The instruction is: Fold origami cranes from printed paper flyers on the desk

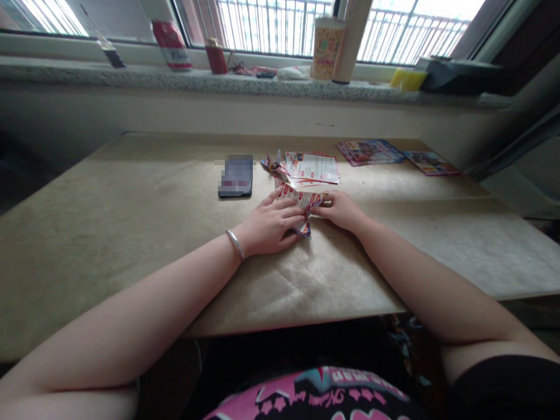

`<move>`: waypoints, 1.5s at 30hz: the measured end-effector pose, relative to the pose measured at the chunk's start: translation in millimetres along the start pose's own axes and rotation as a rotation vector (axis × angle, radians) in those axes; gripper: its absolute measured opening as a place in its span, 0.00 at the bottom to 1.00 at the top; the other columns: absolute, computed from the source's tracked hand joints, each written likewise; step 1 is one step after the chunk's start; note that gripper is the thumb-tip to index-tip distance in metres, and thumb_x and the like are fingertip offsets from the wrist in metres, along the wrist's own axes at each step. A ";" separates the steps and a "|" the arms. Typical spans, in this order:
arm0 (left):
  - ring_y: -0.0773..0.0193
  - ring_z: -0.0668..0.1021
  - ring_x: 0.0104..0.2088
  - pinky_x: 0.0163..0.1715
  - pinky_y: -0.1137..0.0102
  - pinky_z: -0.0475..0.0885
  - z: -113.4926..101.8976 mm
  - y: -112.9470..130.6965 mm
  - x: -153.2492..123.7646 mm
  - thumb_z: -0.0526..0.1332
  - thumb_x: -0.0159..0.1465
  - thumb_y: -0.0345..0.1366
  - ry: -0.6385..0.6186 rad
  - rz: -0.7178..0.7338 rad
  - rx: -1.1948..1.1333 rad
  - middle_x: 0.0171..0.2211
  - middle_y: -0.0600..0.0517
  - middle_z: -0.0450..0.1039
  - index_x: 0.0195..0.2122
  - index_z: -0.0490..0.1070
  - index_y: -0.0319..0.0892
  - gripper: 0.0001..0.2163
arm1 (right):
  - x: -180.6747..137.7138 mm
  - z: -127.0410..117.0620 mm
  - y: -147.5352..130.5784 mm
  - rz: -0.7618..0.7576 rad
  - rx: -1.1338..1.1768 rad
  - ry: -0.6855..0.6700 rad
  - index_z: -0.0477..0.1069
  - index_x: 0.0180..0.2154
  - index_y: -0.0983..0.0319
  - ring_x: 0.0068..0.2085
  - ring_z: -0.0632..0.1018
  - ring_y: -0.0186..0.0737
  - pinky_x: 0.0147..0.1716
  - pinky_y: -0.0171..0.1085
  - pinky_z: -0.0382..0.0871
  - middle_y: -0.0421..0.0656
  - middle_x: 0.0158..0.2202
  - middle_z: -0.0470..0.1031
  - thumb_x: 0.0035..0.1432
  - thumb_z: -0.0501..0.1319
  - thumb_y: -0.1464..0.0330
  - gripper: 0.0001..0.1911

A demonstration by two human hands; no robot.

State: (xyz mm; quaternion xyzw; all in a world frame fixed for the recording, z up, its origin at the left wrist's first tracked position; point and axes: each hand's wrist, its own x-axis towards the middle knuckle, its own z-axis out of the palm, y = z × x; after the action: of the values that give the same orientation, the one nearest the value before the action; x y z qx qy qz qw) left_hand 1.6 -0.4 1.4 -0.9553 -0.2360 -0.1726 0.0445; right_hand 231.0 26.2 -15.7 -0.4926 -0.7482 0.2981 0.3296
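On the table in front of me lies a partly folded sheet of printed paper (301, 199), white with red labels on one side and coloured on its corners. My left hand (272, 226), a silver bangle on its wrist, rests flat across the paper with fingers stretched out. At the paper's right end, my right hand (342, 210) pinches the edge between thumb and fingers. Part of the paper is hidden under my left fingers. Just beyond it sit a small folded paper piece (275, 165) and a loose stack of printed sheets (312, 167).
A phone (237, 176) lies to the left of the papers. Colourful leaflets (371, 151) are at the table's back right, with another pile (432, 163) beside them. On the windowsill (262, 87) stand a red can (171, 45), a patterned cup (327, 49) and a yellow item (408, 79).
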 end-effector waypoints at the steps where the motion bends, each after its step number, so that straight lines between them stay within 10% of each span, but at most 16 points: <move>1: 0.55 0.70 0.58 0.68 0.51 0.44 0.6 0.5 0.4 0.56 0.65 0.41 -0.002 0.004 -0.002 0.51 0.50 0.76 0.52 0.73 0.43 0.16 | 0.3 0.4 0.3 0.008 -0.010 0.003 0.80 0.33 0.63 0.40 0.80 0.44 0.44 0.42 0.73 0.46 0.38 0.82 0.53 0.65 0.66 0.08; 11: 0.59 0.80 0.45 0.68 0.54 0.46 -3.9 3.9 1.6 0.57 0.64 0.40 -0.023 -0.026 0.036 0.45 0.51 0.79 0.43 0.76 0.42 0.12 | -2.7 -0.3 -10.8 -0.014 -0.060 0.042 0.81 0.35 0.61 0.40 0.80 0.45 0.44 0.42 0.74 0.44 0.38 0.82 0.52 0.66 0.70 0.07; 17: 0.52 0.76 0.52 0.59 0.56 0.62 -1.6 5.5 0.1 0.57 0.64 0.44 -0.045 -0.063 0.098 0.56 0.44 0.71 0.45 0.74 0.39 0.16 | -3.1 -0.6 -11.4 -0.082 -0.132 0.062 0.80 0.35 0.61 0.41 0.80 0.44 0.43 0.42 0.73 0.45 0.39 0.82 0.53 0.64 0.69 0.07; 33: 0.50 0.72 0.51 0.53 0.55 0.66 0.5 2.1 0.1 0.57 0.65 0.45 0.055 -0.044 0.161 0.44 0.46 0.74 0.40 0.73 0.42 0.13 | -2.9 -0.7 -7.2 -0.218 -0.298 0.129 0.79 0.34 0.62 0.44 0.78 0.46 0.47 0.45 0.70 0.47 0.40 0.81 0.52 0.65 0.70 0.05; 45: 0.51 0.62 0.65 0.69 0.50 0.44 1.3 -0.3 -1.0 0.61 0.61 0.44 0.178 -0.099 0.072 0.62 0.42 0.64 0.66 0.52 0.39 0.34 | -4.0 -4.7 -9.0 -0.457 -0.431 0.029 0.76 0.36 0.62 0.41 0.77 0.45 0.44 0.42 0.69 0.47 0.36 0.79 0.58 0.62 0.66 0.07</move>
State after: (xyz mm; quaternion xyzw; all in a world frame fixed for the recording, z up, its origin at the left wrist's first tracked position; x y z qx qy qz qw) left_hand 1.1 -0.4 -0.2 -0.9211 -0.2844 -0.2499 0.0910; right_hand 231.0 20.0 -6.7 -0.3742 -0.8809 0.0436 0.2865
